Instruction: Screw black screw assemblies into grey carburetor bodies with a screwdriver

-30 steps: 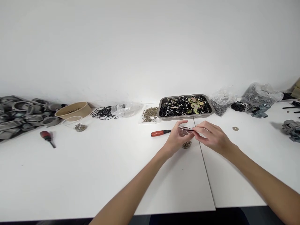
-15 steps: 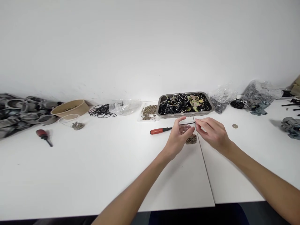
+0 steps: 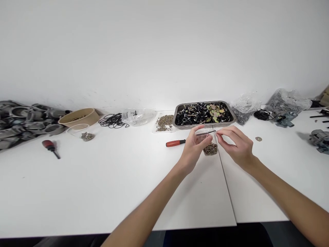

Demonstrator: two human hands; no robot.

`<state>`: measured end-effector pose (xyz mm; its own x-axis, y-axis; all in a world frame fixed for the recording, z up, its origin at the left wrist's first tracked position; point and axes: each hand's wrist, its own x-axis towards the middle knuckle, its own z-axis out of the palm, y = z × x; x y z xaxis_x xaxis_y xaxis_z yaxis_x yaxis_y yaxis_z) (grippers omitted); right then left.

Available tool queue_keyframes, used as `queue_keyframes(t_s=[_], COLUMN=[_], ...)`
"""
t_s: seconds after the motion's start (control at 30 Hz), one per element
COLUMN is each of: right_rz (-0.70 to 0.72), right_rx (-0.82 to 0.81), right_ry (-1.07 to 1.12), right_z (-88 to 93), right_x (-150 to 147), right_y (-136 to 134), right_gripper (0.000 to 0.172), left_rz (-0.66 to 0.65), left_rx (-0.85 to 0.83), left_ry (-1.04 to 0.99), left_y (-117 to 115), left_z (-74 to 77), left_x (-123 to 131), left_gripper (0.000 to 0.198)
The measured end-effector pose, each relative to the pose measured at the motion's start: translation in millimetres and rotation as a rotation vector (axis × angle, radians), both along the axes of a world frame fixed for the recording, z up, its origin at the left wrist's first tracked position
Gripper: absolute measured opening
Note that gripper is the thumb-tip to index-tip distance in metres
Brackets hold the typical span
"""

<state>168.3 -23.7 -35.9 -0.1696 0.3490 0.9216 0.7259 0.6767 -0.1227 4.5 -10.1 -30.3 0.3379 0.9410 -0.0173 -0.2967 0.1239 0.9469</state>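
Observation:
My left hand [image 3: 193,148] is curled round a small clear plastic cup [image 3: 210,143] with brownish screws in its bottom, which stands on the white table [image 3: 102,185]. My right hand [image 3: 235,144] pinches the cup's rim from the right, at a thin dark edge across its top. Both hands are closed on the cup, just in front of the metal tray [image 3: 204,115] of black rings and small metal parts. A red-handled screwdriver [image 3: 176,143] lies just left of my left hand.
A pile of brass bits [image 3: 164,122], a clear bag [image 3: 138,117], black rubber rings [image 3: 113,121], a brown paper bowl [image 3: 78,118], another clear cup [image 3: 83,132] and a second screwdriver [image 3: 50,146] lie to the left. Grey castings [image 3: 23,121] fill the far left. Bags and grey parts [image 3: 285,106] stand right; a washer [image 3: 258,139] lies nearby.
The cup has come from tilted to upright between my hands and shifted slightly right. Both hands stayed on it.

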Motion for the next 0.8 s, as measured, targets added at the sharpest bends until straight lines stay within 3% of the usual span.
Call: queue_keyframes(t_s=[0.27,0.53,0.6,0.7,0.8], right_rz=[0.006,0.219,0.254,0.236,0.173], right_rx=[-0.03,-0.426,-0.541,-0.674,-0.654], right_ry=[-0.005,0.003,0.002,-0.083,-0.17], right_z=[0.6,8.0,8.8,6.2,-2.8], right_x=[1,9,11,12,9], right_y=[0,0,-1,-2,0], right_gripper=[0.019,0.008,0.018,0.051,0.068], left_rz=[-0.029,-0.088,-0.093,-0.093,-0.099], left_rx=[-0.014,-0.013,-0.037,-0.064,-0.063], left_ry=[-0.014,-0.002,-0.012,-0.051,-0.06], left_y=[-1,6,7,8,10], left_z=[1.5,-1.2,-1.2,-0.2,0.3], left_x=[-1,-7,-8,-9,-12], left_gripper=[0.055,0.061,0.062,0.065,0.065])
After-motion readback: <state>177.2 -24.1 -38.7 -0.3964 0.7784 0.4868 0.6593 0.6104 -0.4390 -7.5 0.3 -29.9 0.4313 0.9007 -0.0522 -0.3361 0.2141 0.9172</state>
